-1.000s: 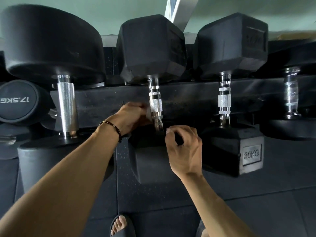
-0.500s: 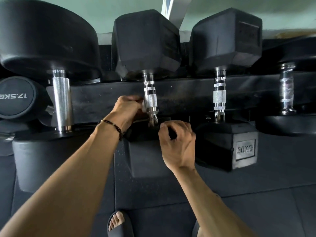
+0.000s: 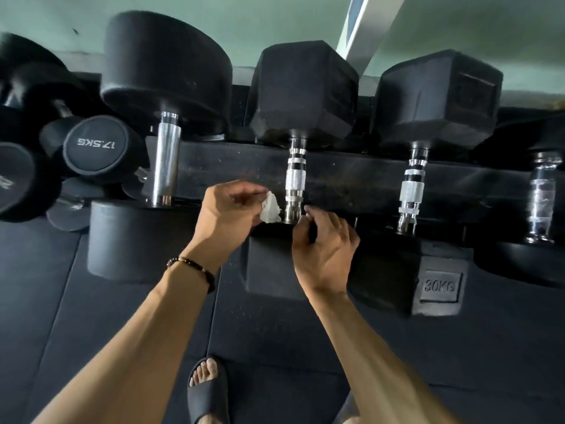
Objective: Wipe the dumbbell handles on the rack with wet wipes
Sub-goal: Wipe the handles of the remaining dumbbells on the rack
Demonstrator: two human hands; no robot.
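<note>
My left hand (image 3: 227, 209) pinches a crumpled white wet wipe (image 3: 270, 209) just left of the middle hex dumbbell's chrome handle (image 3: 295, 182), beside its lower end and apart from it. My right hand (image 3: 324, 249) rests with curled fingers on the near black head (image 3: 269, 264) of that dumbbell, fingertips next to the base of the handle. Other handles show on the rack: a smooth steel one (image 3: 163, 160) at left, a knurled one (image 3: 412, 186) on the 30KG dumbbell, and a shiny one (image 3: 542, 197) at far right.
A black rack beam (image 3: 351, 182) runs behind the handles. Round dumbbells, one marked 17.5KG (image 3: 94, 145), lie at the left. Black rubber floor mats (image 3: 107, 316) spread below, and my foot in a dark slide sandal (image 3: 208, 387) stands on them. A slanted metal post (image 3: 363, 32) rises behind.
My left hand has come off the middle handle and moved left, so the white wipe now shows. The view shifted, putting the rack more to the right. My right hand stays on the head.
</note>
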